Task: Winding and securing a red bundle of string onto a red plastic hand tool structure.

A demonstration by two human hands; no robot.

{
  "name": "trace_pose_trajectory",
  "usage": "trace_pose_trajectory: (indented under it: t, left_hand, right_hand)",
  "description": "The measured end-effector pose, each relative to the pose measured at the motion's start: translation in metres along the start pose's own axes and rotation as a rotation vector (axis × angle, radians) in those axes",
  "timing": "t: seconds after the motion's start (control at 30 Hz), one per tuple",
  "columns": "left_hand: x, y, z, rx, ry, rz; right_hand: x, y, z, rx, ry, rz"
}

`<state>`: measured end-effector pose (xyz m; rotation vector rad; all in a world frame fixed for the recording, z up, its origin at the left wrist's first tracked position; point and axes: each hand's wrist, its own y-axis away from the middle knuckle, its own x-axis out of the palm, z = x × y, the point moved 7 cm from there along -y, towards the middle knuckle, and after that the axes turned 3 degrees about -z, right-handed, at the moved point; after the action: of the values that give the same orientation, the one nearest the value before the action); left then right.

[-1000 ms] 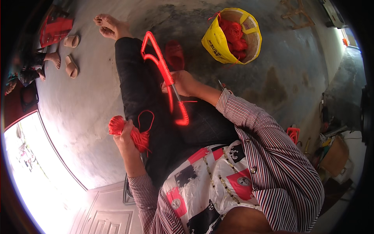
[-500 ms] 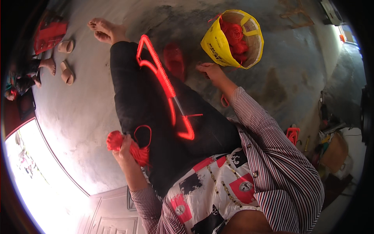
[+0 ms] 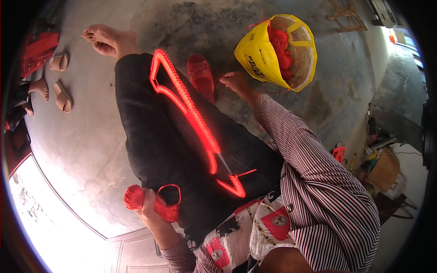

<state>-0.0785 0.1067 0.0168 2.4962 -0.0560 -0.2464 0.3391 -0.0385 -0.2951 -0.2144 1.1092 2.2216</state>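
My left hand (image 3: 149, 210) is closed around a bundle of red yarn (image 3: 166, 210), and a loose loop of the strand arches over my thigh. Across my black-trousered lap lies a clothes hanger (image 3: 199, 119) wrapped in red yarn. A short stretch of bare metal shows near its lower end, where a yarn tail sticks out to the right. My right hand (image 3: 235, 82) reaches out over the floor, fingers pinched at a small thin thing I cannot make out. It is between a red clog (image 3: 200, 75) and a yellow bag (image 3: 257, 55) holding balls of red yarn (image 3: 280, 48).
Beige slippers (image 3: 63, 98) and another person's bare feet (image 3: 40, 88) are at the left, near a red box (image 3: 38, 52). A wooden stool (image 3: 347, 16) stands at the far right. Assorted items, including a brown board (image 3: 383, 169), lie along the right side.
My view has shifted, and the hanger appears lower and further right. My right hand has drawn slightly left, closer to the clog. My left hand keeps its hold on the yarn.
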Motion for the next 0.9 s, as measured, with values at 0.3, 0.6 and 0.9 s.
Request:
trace_pose_trajectory:
  t: [0.3, 0.6, 0.9]
  left_hand:
    - [0.009, 0.006, -0.010, -0.036, -0.059, -0.040]
    - [0.020, 0.012, -0.004, -0.041, -0.120, -0.080]
    - [0.024, -0.006, 0.010, 0.067, -0.030, 0.042]
  right_hand:
    - [-0.040, 0.063, -0.040, 0.276, -0.313, 0.077]
    - [-0.127, 0.126, -0.133, 0.313, -0.034, 0.132]
    - [-0.205, 0.185, -0.173, 0.377, -0.170, -0.068]
